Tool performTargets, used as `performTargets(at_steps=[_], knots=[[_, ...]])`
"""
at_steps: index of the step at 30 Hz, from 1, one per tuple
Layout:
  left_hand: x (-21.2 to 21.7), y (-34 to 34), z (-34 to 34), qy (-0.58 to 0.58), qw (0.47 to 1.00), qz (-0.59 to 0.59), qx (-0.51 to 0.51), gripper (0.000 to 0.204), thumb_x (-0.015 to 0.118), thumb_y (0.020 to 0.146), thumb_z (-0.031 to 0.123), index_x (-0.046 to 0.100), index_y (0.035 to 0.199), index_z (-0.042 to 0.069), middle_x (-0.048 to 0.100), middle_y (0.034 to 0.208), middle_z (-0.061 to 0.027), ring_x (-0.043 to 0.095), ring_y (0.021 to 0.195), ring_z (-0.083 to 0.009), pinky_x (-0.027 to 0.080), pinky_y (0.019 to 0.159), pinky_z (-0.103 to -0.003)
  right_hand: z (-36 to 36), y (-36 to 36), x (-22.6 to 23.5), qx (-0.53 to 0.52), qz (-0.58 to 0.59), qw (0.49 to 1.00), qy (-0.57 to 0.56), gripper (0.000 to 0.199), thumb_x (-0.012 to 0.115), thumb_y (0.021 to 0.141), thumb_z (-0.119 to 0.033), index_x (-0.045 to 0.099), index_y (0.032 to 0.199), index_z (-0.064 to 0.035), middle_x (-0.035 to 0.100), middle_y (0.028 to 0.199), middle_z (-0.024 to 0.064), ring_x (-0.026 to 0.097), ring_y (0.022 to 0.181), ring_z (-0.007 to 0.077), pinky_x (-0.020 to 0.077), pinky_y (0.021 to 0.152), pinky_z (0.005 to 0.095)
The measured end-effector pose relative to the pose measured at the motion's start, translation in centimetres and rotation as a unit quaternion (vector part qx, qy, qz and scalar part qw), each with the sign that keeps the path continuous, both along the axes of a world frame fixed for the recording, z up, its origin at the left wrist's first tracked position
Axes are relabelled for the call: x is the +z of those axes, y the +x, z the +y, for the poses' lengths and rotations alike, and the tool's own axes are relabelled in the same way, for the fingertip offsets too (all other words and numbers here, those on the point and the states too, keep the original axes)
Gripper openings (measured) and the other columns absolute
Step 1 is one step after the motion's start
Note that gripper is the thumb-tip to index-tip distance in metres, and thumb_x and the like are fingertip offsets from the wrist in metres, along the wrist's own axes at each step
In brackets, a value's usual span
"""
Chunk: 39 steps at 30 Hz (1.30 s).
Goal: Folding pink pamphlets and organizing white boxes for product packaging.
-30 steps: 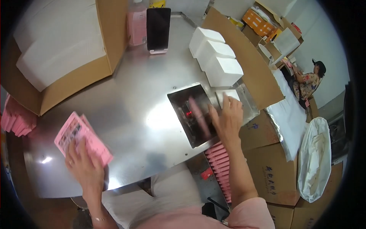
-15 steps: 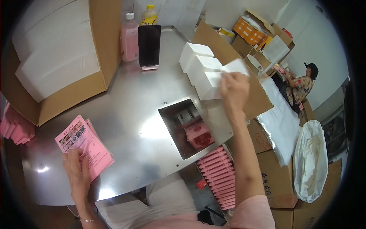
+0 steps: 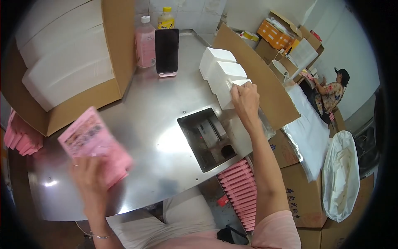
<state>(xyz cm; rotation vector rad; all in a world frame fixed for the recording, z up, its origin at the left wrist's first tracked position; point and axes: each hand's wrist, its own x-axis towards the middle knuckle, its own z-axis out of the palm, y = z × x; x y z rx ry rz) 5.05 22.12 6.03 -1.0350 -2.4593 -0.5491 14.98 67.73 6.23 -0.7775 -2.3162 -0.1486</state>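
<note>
My left hand (image 3: 88,180) holds a stack of flat pink packets (image 3: 92,143) lifted a little above the left part of the steel table (image 3: 157,124); the stack is blurred. My right hand (image 3: 245,99) rests on the nearest of three white blocks (image 3: 222,74) at the table's right side, fingers curled on its top edge. Between the hands lies a rectangular opening (image 3: 209,137) in the tabletop with a metal mechanism inside. Below the table edge, a row of pink packets (image 3: 241,193) stands lined up.
A large cardboard box with white stacks (image 3: 62,62) stands at the back left. A pink bottle (image 3: 145,41), a yellow-capped bottle (image 3: 166,16) and a dark phone on a stand (image 3: 166,52) are at the back. Cardboard boxes, a white sack (image 3: 340,178) and another person (image 3: 331,93) are to the right.
My right hand left the opening and moved up to the white blocks. My left hand lifted the pink stack off the table. The pink packet in the opening is gone.
</note>
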Motion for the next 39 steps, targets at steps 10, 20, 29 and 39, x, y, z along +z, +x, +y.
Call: performTargets(at_steps=[10,20,29,39], knots=[[-4.1,6.7,9.9,0.037,0.970,-0.088,-0.225,0.010,0.066,0.088,0.009,0.061,0.097,0.008,0.053,0.083,-0.0095,0.052,0.080,-0.0281,0.039,0.068,-0.040,-1.2,0.1,0.2,0.036,0.037,0.999,0.016,0.027,0.060,0.089,-0.023,0.077,0.093,-0.0027,0.063,0.089,0.0198,0.059,0.091,0.0373,0.0497,0.081,0.0476],[-3.7,6.8,10.0,0.073,0.943,-0.162,-0.280,0.018,0.069,0.087,0.010,0.061,0.101,0.004,0.061,0.101,-0.0119,0.056,0.093,-0.0308,0.042,0.074,-0.041,-1.3,1.9,0.0,0.043,0.056,0.997,0.026,0.027,0.061,0.086,-0.011,0.072,0.108,-0.0022,0.064,0.105,0.0213,0.061,0.098,0.0379,0.0497,0.083,0.0488],[-3.9,6.5,8.8,0.014,0.980,-0.117,-0.161,0.086,0.085,0.060,0.038,0.055,0.132,0.002,0.043,0.146,-0.0257,0.046,0.128,-0.0468,0.040,0.095,-0.057,-21.3,7.4,-5.5,0.457,-0.022,0.889,0.017,0.034,0.062,0.082,-0.007,0.066,0.116,-0.0027,0.064,0.109,0.0197,0.063,0.103,0.0342,0.0342,0.108,0.0682],[-3.9,6.8,8.9,-0.034,0.994,-0.054,-0.092,0.061,0.075,0.071,0.045,0.065,0.122,0.014,0.050,0.140,-0.0242,0.043,0.124,-0.0461,0.034,0.093,-0.055,-13.8,3.2,-2.2,0.278,0.080,0.955,0.058,0.042,0.068,0.074,-0.012,0.062,0.112,0.0054,0.062,0.114,0.0218,0.058,0.114,0.0402,0.0336,0.109,0.0561]])
